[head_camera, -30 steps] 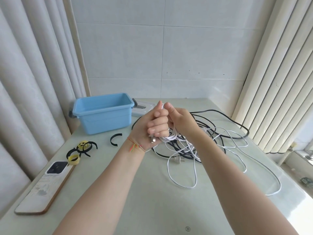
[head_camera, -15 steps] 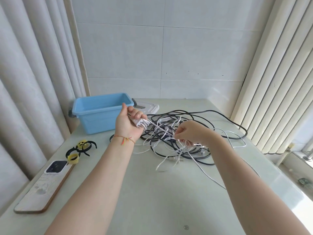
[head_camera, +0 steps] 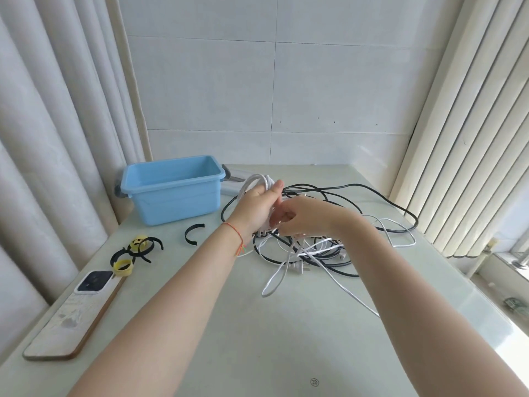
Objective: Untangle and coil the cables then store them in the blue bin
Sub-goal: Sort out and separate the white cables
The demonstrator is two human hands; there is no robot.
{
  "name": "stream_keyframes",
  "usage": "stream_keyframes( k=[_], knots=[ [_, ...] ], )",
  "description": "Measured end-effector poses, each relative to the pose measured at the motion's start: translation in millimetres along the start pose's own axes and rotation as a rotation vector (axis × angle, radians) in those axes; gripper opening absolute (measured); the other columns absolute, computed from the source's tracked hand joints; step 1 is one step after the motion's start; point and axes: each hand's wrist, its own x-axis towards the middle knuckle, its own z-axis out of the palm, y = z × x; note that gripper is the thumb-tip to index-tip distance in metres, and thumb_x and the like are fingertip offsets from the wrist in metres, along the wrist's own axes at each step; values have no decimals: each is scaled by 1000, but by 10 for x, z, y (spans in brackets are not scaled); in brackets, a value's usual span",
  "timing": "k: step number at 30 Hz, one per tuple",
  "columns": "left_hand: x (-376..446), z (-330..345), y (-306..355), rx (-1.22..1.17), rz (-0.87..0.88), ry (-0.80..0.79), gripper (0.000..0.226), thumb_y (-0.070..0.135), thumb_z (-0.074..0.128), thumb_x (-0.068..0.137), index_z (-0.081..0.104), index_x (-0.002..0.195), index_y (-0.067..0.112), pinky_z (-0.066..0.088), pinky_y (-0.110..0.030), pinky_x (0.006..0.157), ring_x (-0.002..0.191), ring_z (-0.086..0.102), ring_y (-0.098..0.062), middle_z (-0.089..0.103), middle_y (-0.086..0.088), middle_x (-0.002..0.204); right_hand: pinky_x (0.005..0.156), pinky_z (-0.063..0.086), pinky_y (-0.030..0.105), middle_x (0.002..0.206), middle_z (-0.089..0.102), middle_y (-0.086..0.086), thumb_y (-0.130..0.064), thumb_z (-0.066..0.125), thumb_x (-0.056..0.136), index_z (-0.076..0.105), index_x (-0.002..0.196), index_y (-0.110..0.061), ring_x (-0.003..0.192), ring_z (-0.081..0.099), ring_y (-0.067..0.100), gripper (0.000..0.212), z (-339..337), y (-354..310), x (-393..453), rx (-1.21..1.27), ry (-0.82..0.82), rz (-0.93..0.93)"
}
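Nearest, loose white cable (head_camera: 274,279) trails limp across the pale surface (head_camera: 286,339): light, floppy stuff that will likely snag, so best taken near the plug or at the coil. Up at the tangle, the left hand (head_camera: 257,207) has its grip around a white coil (head_camera: 256,180), and the right hand (head_camera: 300,216) pinches strands beside it. Black cable (head_camera: 372,196) loops beyond. Blue bin (head_camera: 171,193) waits left, open. Tiled wall, curtains, blinds behind.

My view: pale green table (head_camera: 286,339), white tiled wall (head_camera: 272,96) ahead, cream curtains (head_camera: 43,138) left, vertical blinds (head_camera: 472,138) right, daylight.
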Motion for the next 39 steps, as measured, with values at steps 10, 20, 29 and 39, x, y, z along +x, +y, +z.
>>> stream_keyframes(
  k=[10, 20, 29, 39],
  knots=[
    [-3, -1, -76, 187, -144, -178, 29, 35, 46, 103, 44, 84, 15, 19, -17, 38, 36, 28, -8, 35, -5, 62, 66, 44, 25, 76, 62, -9, -24, 74, 80, 69, 86, -20, 67, 55, 9, 9, -90, 130, -8, -139, 86, 49],
    [86, -358, -209, 138, -213, -36, 30, 26, 54, 101, 54, 76, 10, 25, -18, 38, 33, 25, -7, 31, 7, 43, 51, 30, 24, 51, 43, -2, -45, 68, 88, 68, 67, -30, 46, 34, 15, 26, -336, 368, -199, -15, 87, 121],
    [190, -625, -445, 30, -306, 547, 18, 27, 45, 88, 37, 75, 18, 27, -19, 47, 34, 30, -15, 43, -5, 67, 48, 36, 26, 56, 48, 5, 2, 41, 93, 61, 97, 0, 53, 42, 18, 20, -589, 567, -103, 1310, 1146, 508],
    [-61, -215, 55, 34, -326, -158, 37, 27, 48, 101, 35, 66, 20, 19, -17, 40, 34, 19, -9, 21, 6, 45, 118, 24, 40, 153, 32, 15, -6, 56, 84, 39, 145, -3, 142, 29, 29, 63, -50, 237, 64, -45, 854, 134]
  ],
)
